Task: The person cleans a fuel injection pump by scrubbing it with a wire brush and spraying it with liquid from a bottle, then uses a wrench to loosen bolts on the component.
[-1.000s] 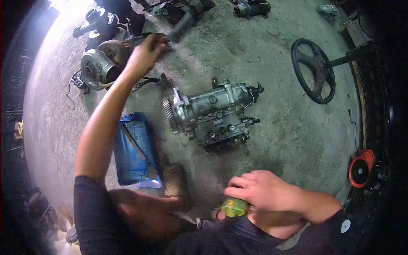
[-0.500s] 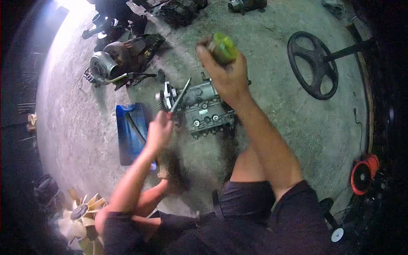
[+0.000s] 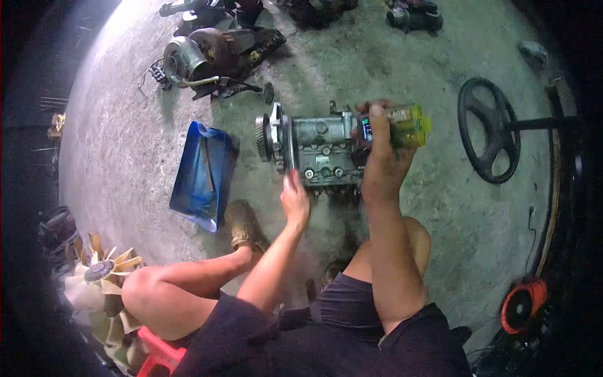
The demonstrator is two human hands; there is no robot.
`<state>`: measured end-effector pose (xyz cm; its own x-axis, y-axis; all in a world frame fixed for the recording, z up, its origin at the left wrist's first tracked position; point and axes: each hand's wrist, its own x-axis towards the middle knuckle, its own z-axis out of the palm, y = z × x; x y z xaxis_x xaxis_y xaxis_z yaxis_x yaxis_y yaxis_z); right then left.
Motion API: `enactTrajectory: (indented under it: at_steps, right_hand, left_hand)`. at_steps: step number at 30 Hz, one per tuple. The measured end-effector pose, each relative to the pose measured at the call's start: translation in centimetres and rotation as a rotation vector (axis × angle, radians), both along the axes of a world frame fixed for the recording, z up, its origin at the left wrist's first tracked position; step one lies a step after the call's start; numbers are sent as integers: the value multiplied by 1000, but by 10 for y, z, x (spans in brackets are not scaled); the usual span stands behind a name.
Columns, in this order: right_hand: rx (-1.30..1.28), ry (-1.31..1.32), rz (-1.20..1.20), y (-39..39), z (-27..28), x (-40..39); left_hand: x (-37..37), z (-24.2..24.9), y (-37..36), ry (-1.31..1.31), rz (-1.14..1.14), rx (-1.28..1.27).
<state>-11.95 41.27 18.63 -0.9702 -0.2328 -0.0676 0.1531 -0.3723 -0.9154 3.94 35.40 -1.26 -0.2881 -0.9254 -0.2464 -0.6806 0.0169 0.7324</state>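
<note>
The metal assembly [image 3: 321, 130] lies on the concrete floor [image 3: 440, 75], right of the blue tray [image 3: 181, 173], its toothed gear [image 3: 261, 135] facing left. The left hand [image 3: 295, 200] has its fingers closed round the red end of a slim metal tool [image 3: 287, 139]; whether the shaft touches the casing, I cannot tell. A loose grip could let the tip skid into the gear or scratch the casing. The right hand [image 3: 384, 151] has its fingers clamped round a yellow-green item [image 3: 411, 129] at the assembly's right end; if its weight tips rightward, it could twist free and drop.
</note>
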Motion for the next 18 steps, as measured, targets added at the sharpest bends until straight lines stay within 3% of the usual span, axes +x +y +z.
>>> enactTrajectory:
  at_steps: [2,7,10,11,12,14,16,18]
  right_hand:
    - [-2,31,26,1,-8,0]
    - [43,23,77,-4,-19,4]
    - [41,30,90,-12,-19,4]
    - [27,31,82,-17,-21,4]
    - [19,28,71,-19,-24,4]
    - [59,16,80,-20,-28,3]
    - [73,9,98,-22,-29,7]
    - [58,16,102,-22,-25,8]
  left_hand:
    - [28,-7,13,-62,-27,48]
    - [-37,-7,-27,81,56,-38]
    - [-6,-16,3,63,70,-97]
    - [14,-14,15,1,55,63]
    - [23,-10,26,68,61,-56]
    - [13,-20,17,180,115,-126]
    - [-14,0,-3,161,97,-27]
    - [-13,-12,-4,168,102,-43]
